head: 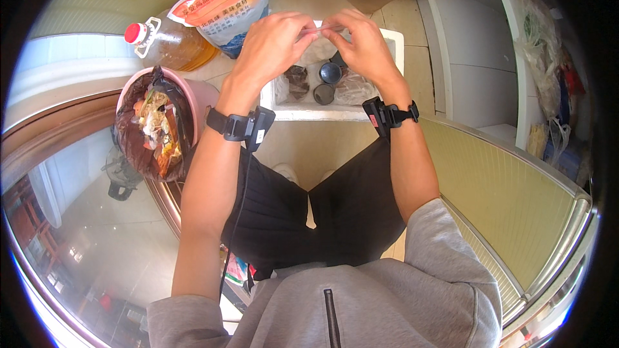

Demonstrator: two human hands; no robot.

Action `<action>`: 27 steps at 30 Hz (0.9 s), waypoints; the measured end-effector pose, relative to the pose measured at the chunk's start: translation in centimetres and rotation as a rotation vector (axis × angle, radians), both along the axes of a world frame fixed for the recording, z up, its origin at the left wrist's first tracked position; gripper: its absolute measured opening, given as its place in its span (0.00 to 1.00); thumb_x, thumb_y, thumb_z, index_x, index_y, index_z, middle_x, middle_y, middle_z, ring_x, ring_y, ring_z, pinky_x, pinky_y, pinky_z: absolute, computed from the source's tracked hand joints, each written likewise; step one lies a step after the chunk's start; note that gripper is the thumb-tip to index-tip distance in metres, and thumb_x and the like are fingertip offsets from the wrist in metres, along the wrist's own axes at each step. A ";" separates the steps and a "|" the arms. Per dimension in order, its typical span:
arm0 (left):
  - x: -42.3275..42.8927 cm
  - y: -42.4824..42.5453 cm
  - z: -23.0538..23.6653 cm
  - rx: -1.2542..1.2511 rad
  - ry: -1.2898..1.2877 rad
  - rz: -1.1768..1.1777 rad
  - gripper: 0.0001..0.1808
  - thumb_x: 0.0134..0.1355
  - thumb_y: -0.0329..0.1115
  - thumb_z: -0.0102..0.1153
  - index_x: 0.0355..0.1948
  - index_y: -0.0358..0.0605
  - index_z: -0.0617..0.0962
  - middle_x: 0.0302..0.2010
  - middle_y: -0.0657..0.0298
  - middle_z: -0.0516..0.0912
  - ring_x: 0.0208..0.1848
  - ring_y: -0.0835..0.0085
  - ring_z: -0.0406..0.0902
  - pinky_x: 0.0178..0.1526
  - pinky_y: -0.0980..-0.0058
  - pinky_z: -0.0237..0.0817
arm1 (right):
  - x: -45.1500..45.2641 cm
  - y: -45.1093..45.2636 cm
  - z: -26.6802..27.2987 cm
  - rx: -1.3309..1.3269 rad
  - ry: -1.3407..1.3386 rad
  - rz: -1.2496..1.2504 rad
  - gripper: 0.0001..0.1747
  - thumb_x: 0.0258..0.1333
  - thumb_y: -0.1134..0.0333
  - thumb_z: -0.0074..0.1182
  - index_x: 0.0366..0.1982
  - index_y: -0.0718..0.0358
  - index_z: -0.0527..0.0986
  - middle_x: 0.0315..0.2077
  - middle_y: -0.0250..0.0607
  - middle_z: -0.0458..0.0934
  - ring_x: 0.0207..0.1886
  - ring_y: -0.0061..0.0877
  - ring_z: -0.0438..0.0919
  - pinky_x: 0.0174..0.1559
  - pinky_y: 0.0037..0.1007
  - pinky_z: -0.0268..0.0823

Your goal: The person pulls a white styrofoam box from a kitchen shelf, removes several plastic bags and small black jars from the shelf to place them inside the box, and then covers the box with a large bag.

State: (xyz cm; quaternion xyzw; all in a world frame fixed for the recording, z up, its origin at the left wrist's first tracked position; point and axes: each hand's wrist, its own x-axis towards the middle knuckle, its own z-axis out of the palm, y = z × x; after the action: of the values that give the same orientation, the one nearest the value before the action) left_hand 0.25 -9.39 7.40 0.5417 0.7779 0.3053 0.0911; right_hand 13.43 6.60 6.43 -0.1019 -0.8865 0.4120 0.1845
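Observation:
Both hands meet above a white foam box (316, 115) on the floor. My left hand (280, 41) and my right hand (355, 36) pinch a thin, translucent plastic strip or bag edge (320, 29) between their fingertips. What hangs from it is mostly hidden. Inside the box lie a dark round-topped jar or container (331, 73), a grey round lid (324, 94), and clear plastic bags with dark contents (296, 81) at the left and reddish-brown contents (355, 88) at the right. Each wrist wears a black strapped device.
A large oil bottle with a red cap (181, 46) and an orange, white and blue printed bag (227, 7) stand at the upper left. Below them is a pink bin (193, 96) lined with a dark bag of food scraps. Open cabinet doors (512, 193) and shelves with plastic bags (539, 53) flank the right.

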 end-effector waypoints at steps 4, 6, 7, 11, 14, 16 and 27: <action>-0.3 -0.1 -0.3 0.047 -0.025 0.020 0.10 0.64 0.37 0.65 0.37 0.41 0.84 0.35 0.54 0.86 0.40 0.52 0.83 0.42 0.57 0.73 | 0.2 0.1 0.4 -0.031 -0.066 -0.048 0.06 0.56 0.72 0.64 0.36 0.66 0.82 0.34 0.44 0.83 0.42 0.42 0.79 0.47 0.39 0.71; -0.2 0.0 -0.4 0.055 0.021 -0.010 0.09 0.65 0.37 0.66 0.38 0.41 0.84 0.36 0.54 0.86 0.38 0.53 0.84 0.41 0.59 0.73 | 0.3 0.1 0.7 0.099 0.028 0.030 0.06 0.55 0.73 0.65 0.36 0.65 0.82 0.33 0.43 0.83 0.42 0.41 0.78 0.47 0.39 0.70; 0.1 0.1 -0.3 0.037 0.029 -0.020 0.09 0.64 0.36 0.66 0.38 0.41 0.84 0.36 0.54 0.86 0.38 0.53 0.84 0.41 0.59 0.73 | 0.3 0.2 0.5 0.100 0.027 0.028 0.06 0.55 0.73 0.65 0.36 0.65 0.82 0.33 0.43 0.83 0.42 0.41 0.78 0.47 0.39 0.70; 0.2 -0.1 -0.4 0.030 0.023 -0.002 0.09 0.64 0.35 0.66 0.38 0.40 0.83 0.36 0.55 0.86 0.38 0.53 0.84 0.41 0.59 0.73 | -0.2 -0.1 0.0 0.192 0.028 0.070 0.06 0.53 0.74 0.64 0.35 0.65 0.82 0.33 0.42 0.84 0.42 0.41 0.76 0.48 0.39 0.69; 0.0 0.0 -0.2 0.029 -0.026 -0.006 0.09 0.65 0.35 0.65 0.39 0.40 0.83 0.36 0.54 0.86 0.38 0.52 0.83 0.41 0.58 0.73 | -0.1 0.1 0.0 0.193 0.014 0.044 0.06 0.53 0.75 0.64 0.35 0.65 0.82 0.34 0.41 0.84 0.42 0.41 0.76 0.49 0.40 0.68; 0.0 -0.1 -0.3 0.028 -0.019 -0.026 0.09 0.65 0.35 0.65 0.39 0.39 0.83 0.36 0.54 0.86 0.38 0.51 0.83 0.41 0.58 0.72 | 0.0 0.1 0.1 0.168 -0.003 0.029 0.06 0.53 0.75 0.64 0.35 0.65 0.82 0.34 0.40 0.85 0.42 0.41 0.76 0.50 0.40 0.67; -0.4 -0.2 -0.3 0.039 -0.045 -0.014 0.10 0.64 0.34 0.66 0.38 0.37 0.82 0.35 0.51 0.85 0.37 0.50 0.82 0.41 0.58 0.71 | 0.2 0.3 0.2 0.243 0.030 0.011 0.07 0.51 0.74 0.65 0.34 0.62 0.84 0.33 0.37 0.85 0.44 0.38 0.76 0.54 0.39 0.64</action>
State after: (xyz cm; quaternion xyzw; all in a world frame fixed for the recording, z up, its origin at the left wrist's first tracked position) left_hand -0.12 -9.63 7.05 0.5418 0.7656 0.3320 0.1000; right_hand 13.65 6.89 6.59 -0.0678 -0.9276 0.3037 0.2066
